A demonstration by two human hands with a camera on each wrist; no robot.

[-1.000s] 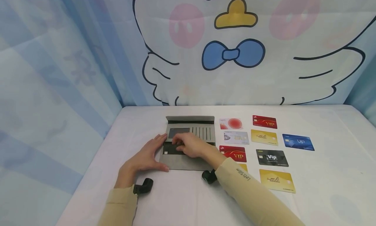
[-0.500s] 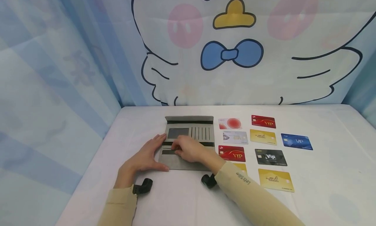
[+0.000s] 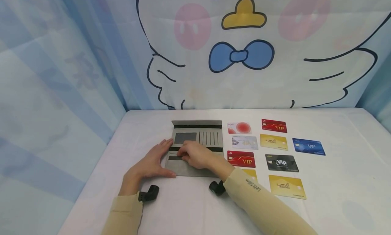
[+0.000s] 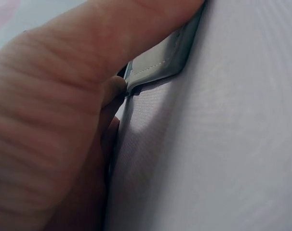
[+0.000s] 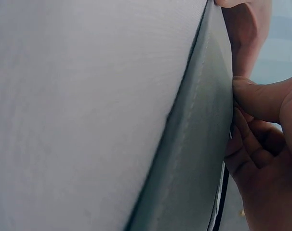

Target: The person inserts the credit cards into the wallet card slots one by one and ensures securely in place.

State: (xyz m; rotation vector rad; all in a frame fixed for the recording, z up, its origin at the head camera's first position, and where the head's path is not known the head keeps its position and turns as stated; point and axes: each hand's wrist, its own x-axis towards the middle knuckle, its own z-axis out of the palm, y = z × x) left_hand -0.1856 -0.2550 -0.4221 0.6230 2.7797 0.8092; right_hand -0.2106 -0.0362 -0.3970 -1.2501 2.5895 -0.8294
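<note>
A grey long wallet (image 3: 186,168) lies unfolded on the table, with slots and a dark window on its upper panel. My left hand (image 3: 151,161) rests along its left edge, fingers extended and thumb near the lower left corner. Over the lower panel, my right hand (image 3: 197,155) has its fingers bent, thumb and fingertips together at a pocket's edge. They pinch a black card (image 3: 174,158), of which only a narrow dark strip shows above the pocket. In the right wrist view, the thumb and curled fingers meet at the wallet's rim; the card is mostly hidden there.
Right of the wallet lie several cards: white-and-red (image 3: 239,128), silver (image 3: 245,142), red (image 3: 241,159), another red (image 3: 274,125), gold (image 3: 273,142), blue (image 3: 309,146), black (image 3: 281,163) and a larger-looking gold one (image 3: 287,186). My right sleeve partly covers another gold card (image 3: 253,173).
The black card has slid down into the lower pocket, leaving a thin strip showing. My right hand moved slightly down with it, then stayed nearly still. The left hand has not moved.
</note>
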